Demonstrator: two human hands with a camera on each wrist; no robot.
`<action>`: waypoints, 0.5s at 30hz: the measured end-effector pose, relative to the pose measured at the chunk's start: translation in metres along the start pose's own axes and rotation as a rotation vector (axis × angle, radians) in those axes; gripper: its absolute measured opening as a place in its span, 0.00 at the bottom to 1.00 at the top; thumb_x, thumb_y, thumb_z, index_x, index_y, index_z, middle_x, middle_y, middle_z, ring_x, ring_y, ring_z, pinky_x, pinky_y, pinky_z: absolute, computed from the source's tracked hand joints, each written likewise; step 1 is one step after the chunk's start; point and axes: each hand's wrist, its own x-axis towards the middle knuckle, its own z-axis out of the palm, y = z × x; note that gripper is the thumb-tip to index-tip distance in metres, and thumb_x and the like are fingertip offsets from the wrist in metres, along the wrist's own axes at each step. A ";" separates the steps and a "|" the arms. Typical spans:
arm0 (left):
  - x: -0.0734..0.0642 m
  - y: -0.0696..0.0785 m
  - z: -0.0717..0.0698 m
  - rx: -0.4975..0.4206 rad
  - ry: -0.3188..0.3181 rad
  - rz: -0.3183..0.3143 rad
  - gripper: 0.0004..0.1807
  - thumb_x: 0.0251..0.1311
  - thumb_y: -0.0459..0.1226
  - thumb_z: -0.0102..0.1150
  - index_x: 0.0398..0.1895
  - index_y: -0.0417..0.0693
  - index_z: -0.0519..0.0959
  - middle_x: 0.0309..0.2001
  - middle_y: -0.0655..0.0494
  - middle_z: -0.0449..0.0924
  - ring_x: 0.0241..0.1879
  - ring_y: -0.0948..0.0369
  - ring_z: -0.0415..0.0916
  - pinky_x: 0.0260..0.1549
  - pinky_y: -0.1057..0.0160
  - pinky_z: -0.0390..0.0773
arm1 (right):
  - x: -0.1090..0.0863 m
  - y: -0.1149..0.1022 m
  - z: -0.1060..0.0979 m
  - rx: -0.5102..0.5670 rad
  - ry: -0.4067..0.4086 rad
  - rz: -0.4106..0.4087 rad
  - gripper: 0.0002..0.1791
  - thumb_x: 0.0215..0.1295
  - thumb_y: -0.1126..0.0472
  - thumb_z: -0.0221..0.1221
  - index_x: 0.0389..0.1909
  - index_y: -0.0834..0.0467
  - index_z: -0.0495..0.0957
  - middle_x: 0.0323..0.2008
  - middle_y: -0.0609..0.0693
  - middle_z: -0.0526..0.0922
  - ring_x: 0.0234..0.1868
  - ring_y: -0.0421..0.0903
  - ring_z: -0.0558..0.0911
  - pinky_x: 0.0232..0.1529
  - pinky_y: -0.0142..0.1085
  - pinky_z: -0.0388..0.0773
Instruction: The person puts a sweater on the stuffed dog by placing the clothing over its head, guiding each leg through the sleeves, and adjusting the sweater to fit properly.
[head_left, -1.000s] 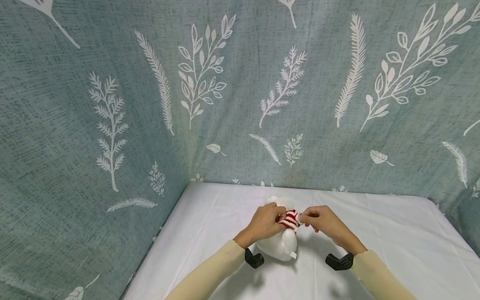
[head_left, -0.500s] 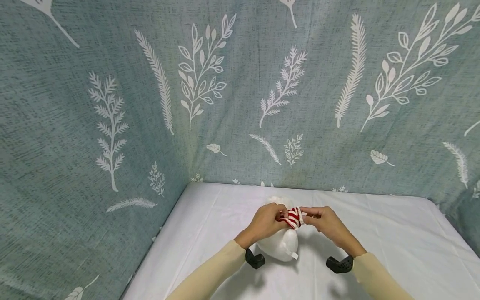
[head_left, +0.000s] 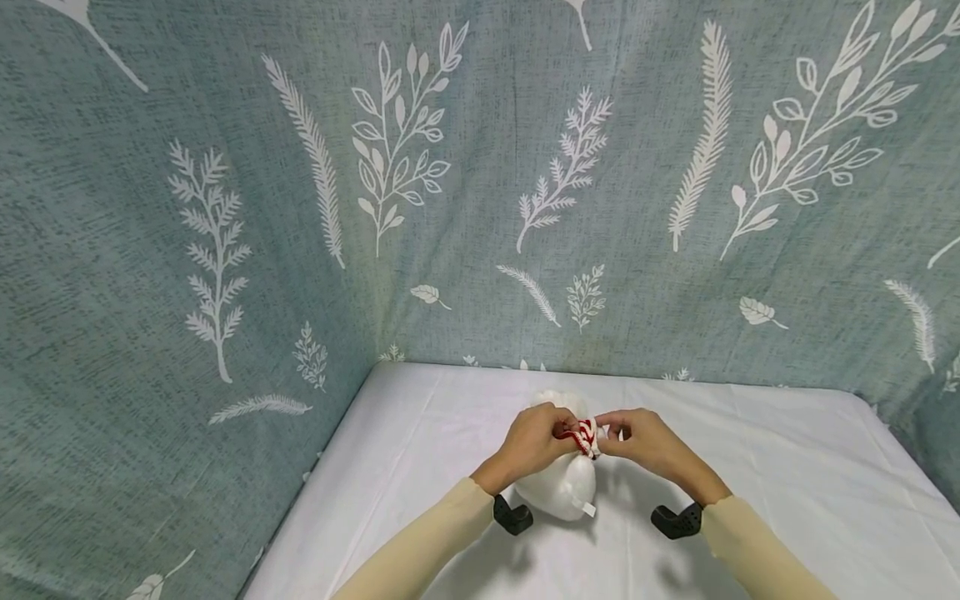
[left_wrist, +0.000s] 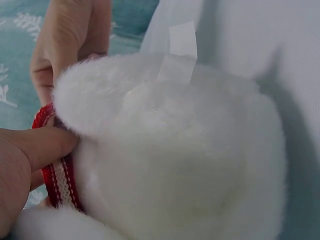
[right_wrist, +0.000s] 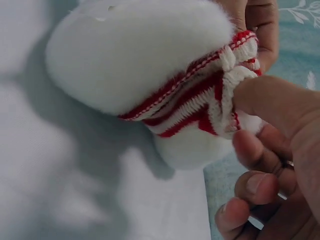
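Note:
A white plush toy (head_left: 553, 487) lies on the white-covered table, its small white tag (left_wrist: 183, 40) showing in the left wrist view. Round its upper part is a red-and-white striped knit sweater (right_wrist: 192, 105). My left hand (head_left: 534, 437) grips the sweater's red-edged hem beside the toy's body, thumb pressed on the fur in the left wrist view. On the other side, my right hand (head_left: 645, 440) pinches the sweater's cream-edged sleeve between thumb and index finger. The other right fingers (right_wrist: 257, 185) are loosely bent below. A white plush limb (right_wrist: 187, 147) shows under the sweater.
The white table cover (head_left: 780, 467) spreads to both sides of the toy. Behind and at left hangs a blue-green curtain (head_left: 450, 325) with white leaf prints. Black wrist cameras (head_left: 678, 522) sit below the wrists.
The right fingers first pinched at the white limb end, then spread at the sleeve's edge, and now pinch the sleeve slightly further left. The striped sleeve has shifted and bunched up. The left hand keeps its grip.

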 end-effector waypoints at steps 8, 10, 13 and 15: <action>0.000 -0.001 -0.005 -0.077 -0.048 0.036 0.02 0.59 0.37 0.69 0.35 0.53 0.86 0.24 0.69 0.72 0.27 0.72 0.66 0.29 0.71 0.65 | 0.004 0.000 0.011 -0.101 0.006 -0.045 0.06 0.54 0.62 0.66 0.33 0.53 0.80 0.22 0.40 0.71 0.23 0.36 0.68 0.27 0.30 0.65; 0.000 -0.002 -0.008 -0.080 -0.069 0.049 0.01 0.59 0.36 0.67 0.33 0.52 0.85 0.24 0.68 0.72 0.26 0.71 0.66 0.28 0.71 0.65 | 0.003 0.001 0.012 -0.106 0.010 -0.048 0.06 0.54 0.61 0.67 0.31 0.52 0.79 0.21 0.39 0.70 0.22 0.35 0.67 0.26 0.30 0.64; -0.001 -0.007 -0.015 -0.068 -0.090 0.062 0.02 0.57 0.35 0.65 0.29 0.52 0.81 0.23 0.67 0.70 0.24 0.70 0.64 0.26 0.71 0.63 | 0.003 0.002 0.010 -0.109 0.029 -0.042 0.05 0.53 0.62 0.66 0.30 0.52 0.79 0.21 0.40 0.70 0.23 0.36 0.67 0.26 0.31 0.64; -0.002 -0.009 -0.021 -0.053 -0.107 0.069 0.04 0.56 0.35 0.64 0.27 0.52 0.79 0.22 0.67 0.67 0.22 0.70 0.62 0.25 0.71 0.61 | 0.002 0.004 0.009 -0.109 0.038 -0.038 0.05 0.53 0.63 0.66 0.31 0.52 0.80 0.23 0.41 0.72 0.24 0.37 0.69 0.27 0.31 0.65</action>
